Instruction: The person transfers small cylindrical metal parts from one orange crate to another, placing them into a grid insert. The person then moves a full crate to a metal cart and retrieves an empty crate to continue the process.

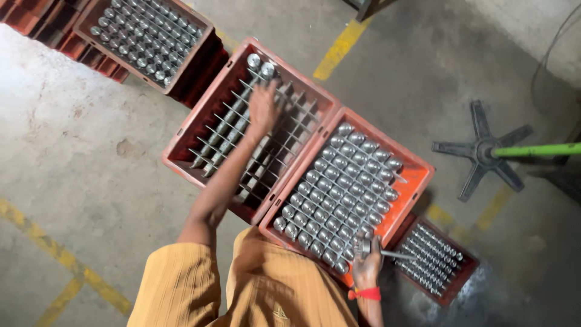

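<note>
Floor: bare grey concrete [78,151] with worn yellow painted lines, seen from above; the person in an ochre garment stands over the crates.
Landmark: the full orange crate [417,181], its grid packed with upright round-headed metal parts.
Divider crate: a red crate [181,136] touching the full orange crate's left side; its metal grid is mostly bare, with two parts [260,65] standing in the far corner and a few long ones lying in the left cells.
Left hand: the left hand [264,106] reaches into the divider crate, palm down over the far cells, just short of those two standing parts. Fingers look spread and pressed to the grid; whether they pinch anything I cannot tell.
Right hand: the right hand [367,263] is at the near right corner of the full orange crate, closed around one metal part [382,252].
Part axis: the held part's head sits by the fingers and its thin shaft points right, away from the divider crate, roughly level.
Key relation: the bare cells lie to the left of the held part, across the full orange crate; the left hand is the one already over them.
Other crates: a small red crate of parts [445,266] just right of the landmark's near corner; another filled crate [148,36] well beyond to the far left.
Further right: a dark five-armed base [481,148] with a green pole.
</note>
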The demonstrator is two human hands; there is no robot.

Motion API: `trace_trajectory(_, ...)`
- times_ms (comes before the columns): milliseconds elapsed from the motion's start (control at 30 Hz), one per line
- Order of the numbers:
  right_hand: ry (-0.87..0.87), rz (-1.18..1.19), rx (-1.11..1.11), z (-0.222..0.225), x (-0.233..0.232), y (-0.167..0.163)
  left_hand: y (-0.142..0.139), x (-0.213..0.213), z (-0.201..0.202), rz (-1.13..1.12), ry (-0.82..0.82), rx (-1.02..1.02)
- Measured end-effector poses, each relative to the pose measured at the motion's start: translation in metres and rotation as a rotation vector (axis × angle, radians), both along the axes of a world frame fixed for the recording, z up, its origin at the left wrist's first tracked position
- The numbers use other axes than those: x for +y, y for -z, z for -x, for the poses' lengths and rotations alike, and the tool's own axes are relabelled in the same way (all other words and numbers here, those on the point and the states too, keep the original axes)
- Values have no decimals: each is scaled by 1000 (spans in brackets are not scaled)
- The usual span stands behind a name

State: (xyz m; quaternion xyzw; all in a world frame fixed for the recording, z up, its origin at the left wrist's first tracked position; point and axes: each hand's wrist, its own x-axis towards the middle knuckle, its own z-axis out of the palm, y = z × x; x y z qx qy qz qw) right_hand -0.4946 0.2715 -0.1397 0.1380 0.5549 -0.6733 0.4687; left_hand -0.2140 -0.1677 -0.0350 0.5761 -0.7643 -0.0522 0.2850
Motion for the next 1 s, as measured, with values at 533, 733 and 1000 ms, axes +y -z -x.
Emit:
trace_trajectory(533, -39, -44, 9, -28, 13, -13, -33, -13, -64, -13, 190, 392)
trace_trajectory(733, -151, -13, -33, -51, -32, -17, 17, 114, 2, -865, 95, 1201)
trace_trajectory(1000, -229, 207, 166, -81, -79, -82, 18, 291, 33, -930, 458, 387)
